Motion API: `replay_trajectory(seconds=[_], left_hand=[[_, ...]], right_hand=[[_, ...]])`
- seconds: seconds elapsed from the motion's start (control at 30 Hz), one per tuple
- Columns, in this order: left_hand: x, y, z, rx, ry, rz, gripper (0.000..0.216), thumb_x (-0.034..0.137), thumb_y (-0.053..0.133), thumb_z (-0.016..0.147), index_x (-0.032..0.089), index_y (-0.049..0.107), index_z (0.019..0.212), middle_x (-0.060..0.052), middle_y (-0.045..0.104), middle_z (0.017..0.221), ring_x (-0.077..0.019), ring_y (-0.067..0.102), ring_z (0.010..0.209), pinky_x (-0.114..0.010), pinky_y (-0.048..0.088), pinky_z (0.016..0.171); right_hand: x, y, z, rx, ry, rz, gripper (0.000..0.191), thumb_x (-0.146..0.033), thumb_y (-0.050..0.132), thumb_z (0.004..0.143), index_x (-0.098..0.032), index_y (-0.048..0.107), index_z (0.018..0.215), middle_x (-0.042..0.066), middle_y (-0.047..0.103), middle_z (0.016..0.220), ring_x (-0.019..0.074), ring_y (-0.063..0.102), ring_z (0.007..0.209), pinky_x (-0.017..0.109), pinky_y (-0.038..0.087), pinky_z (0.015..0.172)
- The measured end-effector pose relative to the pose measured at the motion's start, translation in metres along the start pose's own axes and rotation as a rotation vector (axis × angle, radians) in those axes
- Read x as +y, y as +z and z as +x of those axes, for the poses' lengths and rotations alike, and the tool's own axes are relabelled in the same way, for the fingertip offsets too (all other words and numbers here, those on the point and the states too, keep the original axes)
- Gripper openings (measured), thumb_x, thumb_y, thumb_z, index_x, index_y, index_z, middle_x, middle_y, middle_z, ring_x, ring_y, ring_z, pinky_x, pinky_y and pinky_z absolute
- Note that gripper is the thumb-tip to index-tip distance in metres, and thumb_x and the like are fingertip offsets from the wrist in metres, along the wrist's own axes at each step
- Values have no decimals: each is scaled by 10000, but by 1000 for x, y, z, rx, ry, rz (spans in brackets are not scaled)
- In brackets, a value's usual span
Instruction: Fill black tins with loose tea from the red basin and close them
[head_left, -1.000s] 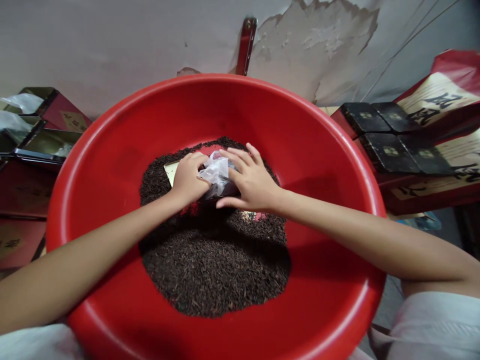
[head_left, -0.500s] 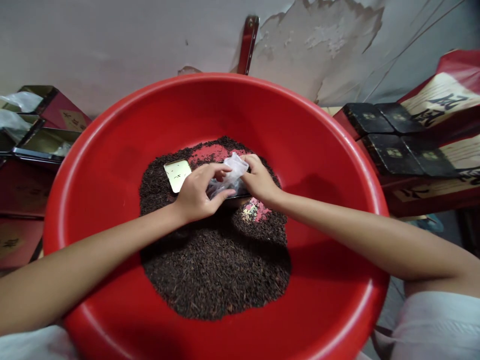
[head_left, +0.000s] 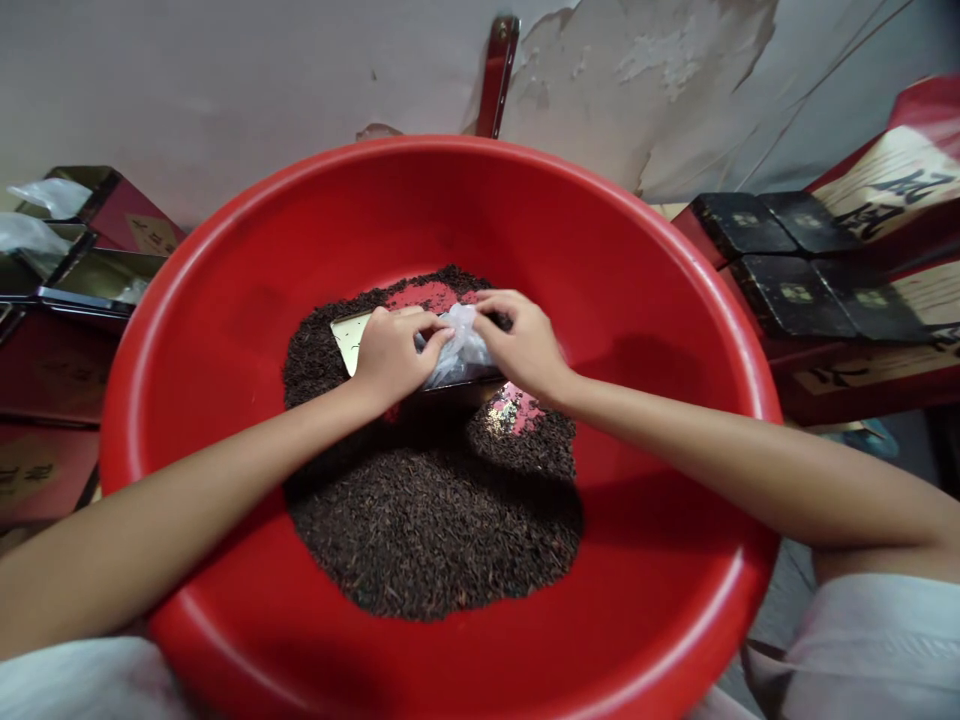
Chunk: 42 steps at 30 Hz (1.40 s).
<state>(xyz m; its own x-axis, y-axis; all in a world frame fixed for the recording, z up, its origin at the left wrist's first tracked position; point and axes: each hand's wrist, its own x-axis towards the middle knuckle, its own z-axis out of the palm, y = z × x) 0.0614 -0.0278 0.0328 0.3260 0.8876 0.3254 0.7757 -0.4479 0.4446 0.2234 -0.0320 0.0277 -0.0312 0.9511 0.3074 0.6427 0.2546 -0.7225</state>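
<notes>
A clear plastic bag (head_left: pixel 463 348) bunches up from the mouth of a tin (head_left: pixel 459 390), whose body is mostly hidden. My left hand (head_left: pixel 396 352) pinches the bag's left side between thumb and fingers. From the other side, my right hand (head_left: pixel 526 348) has its thumb and curled fingers closed on the bag. Dark loose tea leaves (head_left: pixel 435 530) lie around and in front of the tin. Left of it, partly behind my left hand, rests a pale gold tin lid (head_left: pixel 348 336).
A large red tub (head_left: pixel 660 500) surrounds the leaves. Open tins (head_left: pixel 142 225) with plastic bags stand at the left. Several dark-lidded tins (head_left: pixel 787 290) and red-and-cream bags (head_left: pixel 892 180) are at the right. A peeling wall (head_left: pixel 262 80) rises behind, with a red strip (head_left: pixel 497 80) leaning there.
The upright tuft of the bag has been pressed lower into the tin's mouth. Both hands have closed in on it, and my left hand covers more of the lid.
</notes>
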Motion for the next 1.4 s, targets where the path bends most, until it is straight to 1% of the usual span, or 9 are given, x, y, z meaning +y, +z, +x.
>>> replay_trajectory(seconds=[0.1,0.23,0.4,0.53,0.7,0.97,1.1,1.23,1.4], left_hand=[[-2,0,1,-16,-14,48,178,259,535,810,179,690,775,-43,709,831,-220,612,821,-362,404,750],[-3,2,2,-27,-31,94,193,206,493,792,163,673,736,-52,675,762,-220,564,791,-366,423,745],[-2,-2,0,94,-164,-166,143,206,558,740,150,646,838,-61,609,886,-157,563,732,-301,464,686],[-6,-6,-9,214,172,-22,285,315,518,789,139,589,1003,-101,631,986,-225,594,889,-389,454,798],[-11,8,-23,62,487,268,559,458,435,845,53,490,1227,-186,591,1192,-300,574,1065,-506,315,1011],[19,12,-38,-280,244,541,735,266,521,783,-100,232,1351,-293,256,1417,-368,248,1341,-576,146,1091],[14,7,-28,-336,271,454,768,319,594,723,-108,319,1300,-299,366,1365,-365,373,1275,-447,280,1070],[0,-13,-12,-330,221,223,536,427,475,767,38,524,1133,-178,645,1051,-289,621,928,-378,460,822],[-26,-33,9,-62,272,233,274,288,345,768,167,590,740,-80,657,733,-224,607,740,-372,406,787]], right_hand=[[-11,-11,-7,14,-287,-183,351,-349,482,823,-180,558,1121,102,532,1269,246,456,1212,463,334,1011],[-17,-8,-22,-284,-592,-473,634,-452,543,798,-53,451,1281,188,424,1370,317,358,1297,486,268,1083],[-9,7,-24,-476,-553,-617,877,-277,669,711,94,230,1373,284,231,1439,351,239,1352,439,287,1107],[-9,6,-15,-529,-537,-647,772,-240,665,714,68,329,1337,260,332,1404,329,333,1311,422,318,1096],[-13,2,-15,-505,-534,-673,647,-227,623,741,78,413,1271,271,443,1317,335,443,1218,469,362,1044],[-6,13,-28,-404,-508,-756,707,-251,598,754,96,350,1318,301,384,1351,377,362,1277,491,304,1078],[-2,11,-19,-434,-565,-761,699,-305,649,712,94,435,1245,280,537,1179,348,525,1066,435,436,936],[7,5,-10,-365,-644,-670,759,-546,603,697,10,486,1201,214,582,1058,296,532,913,418,456,806],[14,3,-8,-270,-640,-556,767,-716,302,788,-97,501,1196,172,554,1069,283,475,964,433,404,859]])
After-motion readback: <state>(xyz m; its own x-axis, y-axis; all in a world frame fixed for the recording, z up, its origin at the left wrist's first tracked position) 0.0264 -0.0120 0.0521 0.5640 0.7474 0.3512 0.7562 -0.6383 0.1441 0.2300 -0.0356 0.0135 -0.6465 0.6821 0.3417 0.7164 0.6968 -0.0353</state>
